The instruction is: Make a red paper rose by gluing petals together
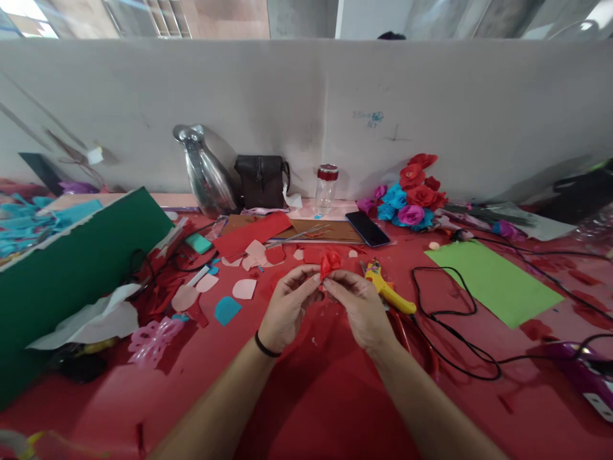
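Note:
A small red paper flower (pixel 330 262) is held between both hands above the red tabletop (pixel 320 409). My left hand (pixel 293 303), with a black band at the wrist, pinches its base from the left. From the other side my right hand (pixel 357 303) closes thumb and fingers on the same base. Just right of that hand lies a yellow glue gun (pixel 390 292) with a black cord. Cut paper petals lie to the left, among them a blue petal (pixel 228 310) and a pale pink petal (pixel 244 289).
A green box (pixel 90 275) stands at the left. Along the wall are a metal jug (pixel 205 172), a dark bag (pixel 261 182), a glass jar (pixel 326 191), a phone (pixel 367 229) and a paper flower bunch (pixel 412 195). Green paper (pixel 498 281) and a looping cord (pixel 464 342) lie right.

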`<state>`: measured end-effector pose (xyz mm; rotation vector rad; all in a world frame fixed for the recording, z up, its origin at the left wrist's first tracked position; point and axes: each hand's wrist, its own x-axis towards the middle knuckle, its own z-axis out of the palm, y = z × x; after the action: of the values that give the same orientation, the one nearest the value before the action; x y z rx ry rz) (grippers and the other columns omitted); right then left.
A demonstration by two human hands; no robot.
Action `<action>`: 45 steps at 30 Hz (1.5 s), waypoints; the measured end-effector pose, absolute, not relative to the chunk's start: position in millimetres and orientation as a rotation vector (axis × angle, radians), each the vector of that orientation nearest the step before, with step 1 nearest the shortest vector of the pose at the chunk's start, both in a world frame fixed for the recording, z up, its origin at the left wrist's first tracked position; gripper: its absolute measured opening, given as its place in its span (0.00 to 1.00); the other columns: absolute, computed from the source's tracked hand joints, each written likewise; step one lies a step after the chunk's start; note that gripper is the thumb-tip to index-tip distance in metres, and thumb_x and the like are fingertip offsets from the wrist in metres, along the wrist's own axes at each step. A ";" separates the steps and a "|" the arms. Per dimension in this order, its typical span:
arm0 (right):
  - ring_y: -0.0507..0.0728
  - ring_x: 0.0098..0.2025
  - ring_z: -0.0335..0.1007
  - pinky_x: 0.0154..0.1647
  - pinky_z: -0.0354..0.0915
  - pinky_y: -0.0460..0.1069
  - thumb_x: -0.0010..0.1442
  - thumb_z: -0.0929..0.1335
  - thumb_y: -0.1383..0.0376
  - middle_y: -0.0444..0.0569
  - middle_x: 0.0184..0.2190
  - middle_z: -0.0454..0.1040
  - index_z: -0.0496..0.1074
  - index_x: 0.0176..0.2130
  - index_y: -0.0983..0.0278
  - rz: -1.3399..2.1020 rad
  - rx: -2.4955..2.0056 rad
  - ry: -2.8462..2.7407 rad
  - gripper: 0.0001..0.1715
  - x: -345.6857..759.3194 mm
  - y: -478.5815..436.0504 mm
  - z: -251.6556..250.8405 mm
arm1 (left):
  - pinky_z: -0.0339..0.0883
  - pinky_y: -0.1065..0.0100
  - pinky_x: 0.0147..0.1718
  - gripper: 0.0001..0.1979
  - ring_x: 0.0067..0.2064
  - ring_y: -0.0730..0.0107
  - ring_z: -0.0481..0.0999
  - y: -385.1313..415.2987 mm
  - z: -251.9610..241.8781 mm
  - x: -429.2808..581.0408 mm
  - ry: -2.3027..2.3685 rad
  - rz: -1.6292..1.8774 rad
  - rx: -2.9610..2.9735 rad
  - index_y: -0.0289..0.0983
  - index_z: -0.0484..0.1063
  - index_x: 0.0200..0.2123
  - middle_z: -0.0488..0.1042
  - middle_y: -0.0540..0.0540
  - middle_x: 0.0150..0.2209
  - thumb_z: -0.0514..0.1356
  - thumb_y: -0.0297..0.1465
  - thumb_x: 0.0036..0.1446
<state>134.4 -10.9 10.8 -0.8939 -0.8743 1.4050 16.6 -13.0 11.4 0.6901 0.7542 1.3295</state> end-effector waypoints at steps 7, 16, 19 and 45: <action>0.50 0.26 0.68 0.32 0.67 0.47 0.44 0.74 0.63 0.40 0.23 0.74 0.74 0.26 0.61 1.349 -0.890 -0.932 0.06 134.4 -13.9 15.0 | 0.65 0.70 0.32 0.12 0.28 0.75 0.71 -12.0 8.2 18.9 0.757 1.311 0.740 0.36 0.77 0.32 0.75 0.49 0.28 0.70 0.33 0.42; 0.50 0.27 0.68 0.32 0.66 0.47 0.47 0.73 0.64 0.40 0.24 0.72 0.72 0.28 0.61 1.309 -0.912 -0.991 0.07 135.6 -13.4 12.0 | 0.63 0.70 0.32 0.12 0.29 0.75 0.69 -12.3 5.2 18.9 0.787 1.333 0.802 0.37 0.77 0.35 0.74 0.49 0.28 0.69 0.32 0.43; 0.50 0.28 0.67 0.33 0.66 0.47 0.48 0.72 0.64 0.41 0.24 0.71 0.71 0.29 0.61 1.321 -0.883 -1.022 0.07 136.1 -14.5 13.5 | 0.63 0.70 0.31 0.12 0.29 0.75 0.69 -12.6 5.6 18.4 0.780 1.304 0.776 0.36 0.77 0.34 0.74 0.49 0.27 0.69 0.33 0.43; 0.50 0.25 0.60 0.28 0.58 0.46 0.47 0.71 0.61 0.40 0.21 0.67 0.70 0.25 0.61 1.224 -0.900 -0.980 0.07 150.2 -12.9 28.3 | 0.61 0.70 0.33 0.08 0.29 0.74 0.66 -10.8 7.0 14.1 0.871 1.258 1.035 0.36 0.75 0.25 0.71 0.50 0.25 0.67 0.35 0.45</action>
<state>150.2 -12.9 28.3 -0.8999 -0.9799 1.2242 14.1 -10.8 7.0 1.0348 0.8713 1.2581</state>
